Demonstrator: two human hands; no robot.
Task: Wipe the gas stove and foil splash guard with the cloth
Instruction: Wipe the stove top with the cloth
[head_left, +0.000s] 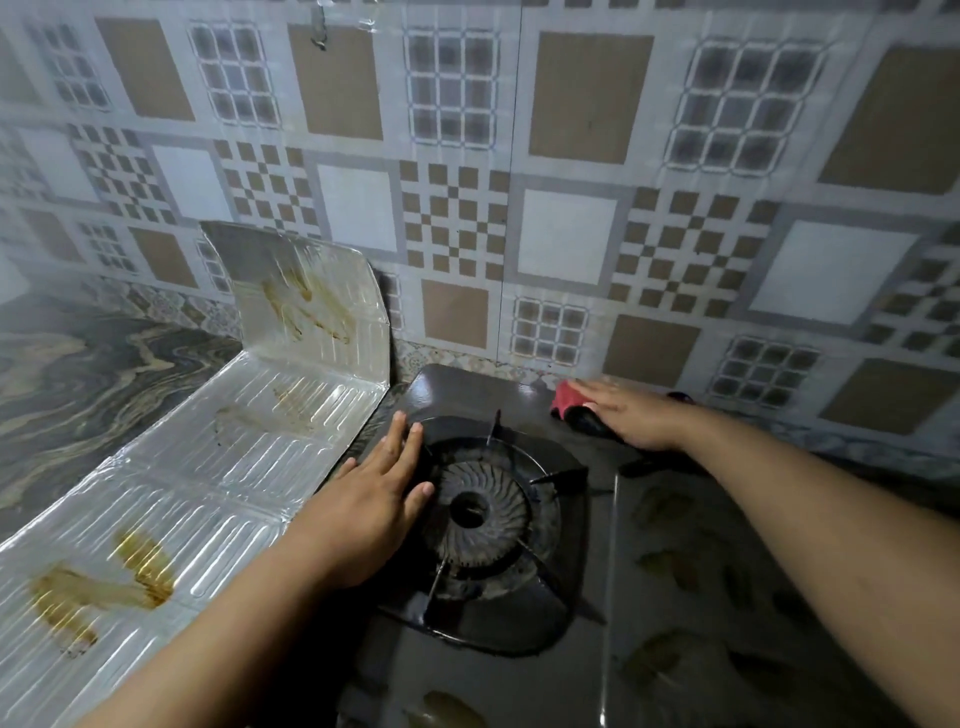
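While the right hand (631, 415) presses the cloth (571, 402) flat under straight fingers at the stove's (467, 675) back edge, the left hand (374, 499), fingers spread, steadies it; foil guard (234, 441) stains beyond those fingertips risk being skipped.

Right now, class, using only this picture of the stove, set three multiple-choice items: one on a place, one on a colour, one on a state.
1. Where is the cloth?
A. at the stove's far edge, under the right hand
B. on the foil guard
C. on the burner

2. What colour are the stains on the foil splash guard?
A. blue
B. brown
C. green

3. How does the left hand lie?
A. clenched in a fist
B. gripping the cloth
C. flat, fingers straight, beside the burner

Answers: 1 A, the right hand presses the red cloth near the wall on the gas stove. 2 B, brown streaks mark the foil. 3 C, its fingers lie extended by the burner.
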